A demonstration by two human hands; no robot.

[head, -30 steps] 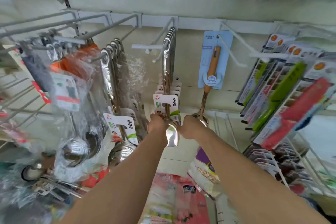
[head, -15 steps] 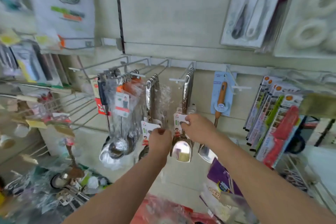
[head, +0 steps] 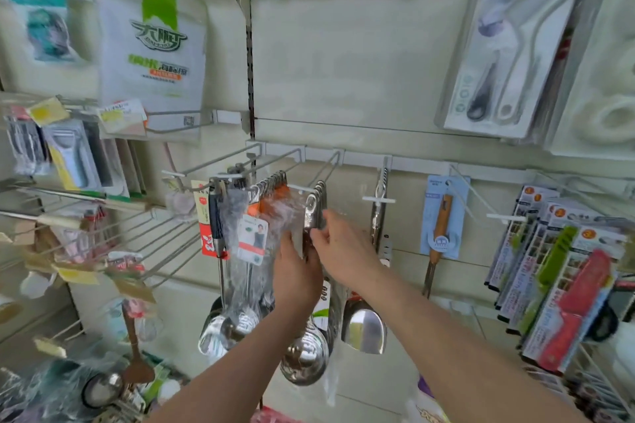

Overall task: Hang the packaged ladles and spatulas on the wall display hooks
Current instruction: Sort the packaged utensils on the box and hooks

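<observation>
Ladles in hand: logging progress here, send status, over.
Left hand and right hand both grip the ladle bunch. Handle tops on the hook. Bagged ladles crowd close alongside.

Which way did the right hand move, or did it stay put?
Yes. The right hand rose and went left: from beside the spatulas, below the blue card, to the ladles on the next hook.

Two hands (head: 297, 273), one carded utensil (head: 441, 227) (wood-handled).

left grip (head: 297, 271): bare | right grip (head: 347, 251): bare | left forearm (head: 237, 357): bare | right forearm (head: 457, 350): bare
</observation>
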